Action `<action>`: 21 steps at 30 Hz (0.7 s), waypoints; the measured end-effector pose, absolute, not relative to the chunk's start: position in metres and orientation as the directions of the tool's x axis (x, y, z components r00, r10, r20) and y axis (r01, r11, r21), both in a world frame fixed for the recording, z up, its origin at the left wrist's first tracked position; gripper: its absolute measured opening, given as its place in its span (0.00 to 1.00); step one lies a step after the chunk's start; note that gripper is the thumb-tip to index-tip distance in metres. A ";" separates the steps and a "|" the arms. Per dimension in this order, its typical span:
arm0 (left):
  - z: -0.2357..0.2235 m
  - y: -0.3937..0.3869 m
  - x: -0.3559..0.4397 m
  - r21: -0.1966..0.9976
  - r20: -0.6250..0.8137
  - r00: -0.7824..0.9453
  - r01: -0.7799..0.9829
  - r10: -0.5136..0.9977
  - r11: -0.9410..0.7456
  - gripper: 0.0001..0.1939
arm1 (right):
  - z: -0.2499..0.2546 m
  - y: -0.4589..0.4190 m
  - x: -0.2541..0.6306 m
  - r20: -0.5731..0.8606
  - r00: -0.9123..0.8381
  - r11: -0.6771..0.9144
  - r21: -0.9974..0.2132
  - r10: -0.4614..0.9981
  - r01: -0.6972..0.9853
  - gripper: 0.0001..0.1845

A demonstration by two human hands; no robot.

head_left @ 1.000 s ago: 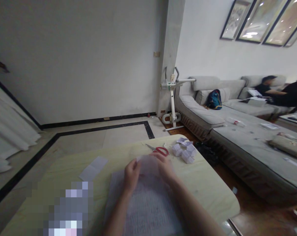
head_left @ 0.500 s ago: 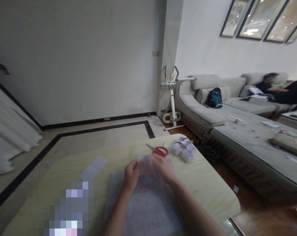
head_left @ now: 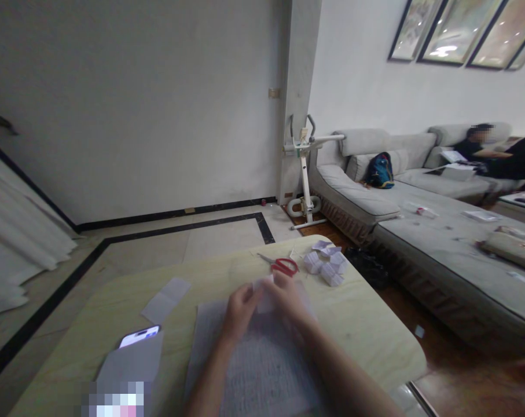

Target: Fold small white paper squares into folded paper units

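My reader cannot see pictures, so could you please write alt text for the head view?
A person's left hand and right hand hold a small paper over a large written sheet on a pale table. Red-handled scissors and folded paper shapes lie beyond; a phone, partly hidden by another paper, lies left. A grey sofa is at right.

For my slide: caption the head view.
Left hand and right hand hold a small paper over a larger sheet, scissors and folded papers beyond.

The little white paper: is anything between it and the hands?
Nothing visible: the left hand and right hand both hold the little white paper. The red-handled scissors lie beyond the hands, not in between.
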State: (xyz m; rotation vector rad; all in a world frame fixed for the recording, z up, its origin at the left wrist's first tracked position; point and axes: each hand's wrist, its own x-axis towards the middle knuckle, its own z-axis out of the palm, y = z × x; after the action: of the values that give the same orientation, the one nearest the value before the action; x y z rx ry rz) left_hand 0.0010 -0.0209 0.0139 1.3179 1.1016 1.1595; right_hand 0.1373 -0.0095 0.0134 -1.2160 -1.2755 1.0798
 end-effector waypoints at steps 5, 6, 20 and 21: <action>0.014 -0.019 -0.003 0.995 0.078 -0.014 0.060 0.997 -0.077 0.13 | 0.013 -0.008 0.139 0.094 -0.028 0.095 -0.994 0.995 0.053 0.15; 0.014 -0.019 -0.004 0.995 0.080 -0.018 0.063 0.997 -0.078 0.13 | 0.013 -0.008 0.139 0.084 -0.035 0.086 -0.995 0.996 0.049 0.15; 0.012 -0.018 -0.005 0.978 0.148 -0.072 0.157 0.986 -0.135 0.14 | 0.012 -0.010 0.138 0.058 -0.035 0.062 -0.985 0.998 0.160 0.14; 0.012 -0.018 -0.005 0.977 0.150 -0.073 0.167 0.986 -0.137 0.14 | 0.011 -0.010 0.138 0.056 -0.039 0.062 -0.985 0.998 0.159 0.14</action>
State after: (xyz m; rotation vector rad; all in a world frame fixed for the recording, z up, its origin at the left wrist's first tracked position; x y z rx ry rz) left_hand -0.0047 -0.0178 0.0123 1.3968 1.3215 1.2999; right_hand 0.1384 -0.0096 0.0109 -1.2652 -1.3800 1.1093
